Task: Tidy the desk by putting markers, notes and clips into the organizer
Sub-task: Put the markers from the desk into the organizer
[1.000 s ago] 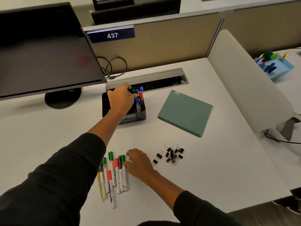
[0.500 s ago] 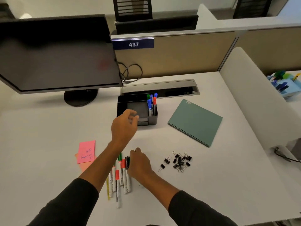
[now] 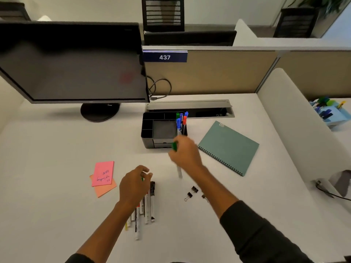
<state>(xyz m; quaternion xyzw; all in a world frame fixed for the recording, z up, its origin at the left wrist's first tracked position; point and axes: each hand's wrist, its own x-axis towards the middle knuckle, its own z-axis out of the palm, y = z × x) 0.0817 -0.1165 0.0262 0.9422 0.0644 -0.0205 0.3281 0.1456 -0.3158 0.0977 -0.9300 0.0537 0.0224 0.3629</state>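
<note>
The right hand (image 3: 185,154) was clamped around a green-capped marker (image 3: 177,160), its green cap poking out above the fist and its white barrel, blurred, slanting down below it; the hand hung just in front of the black organizer (image 3: 163,130). That organizer stood on the white desk (image 3: 57,149) near the cable tray, with several small empty compartments along its left and back and a handful of markers with green, blue and red caps (image 3: 181,121) standing upright in its right-hand cell. The left hand (image 3: 133,186) hovered over the row of loose markers (image 3: 147,207) lying side by side on the desk, its fingers curled with thumb and forefinger close together; whether it actually pinched one I could not tell. To the left of that row lay a pink sticky note (image 3: 103,173) with handwriting, overlapping an orange note (image 3: 106,188) beneath it. A few black binder clips (image 3: 191,192) sat scattered beside the right forearm. A teal spiral notebook (image 3: 228,147) lay flat to the right of the organizer, and a dark monitor (image 3: 74,65) stood at the back left.
</note>
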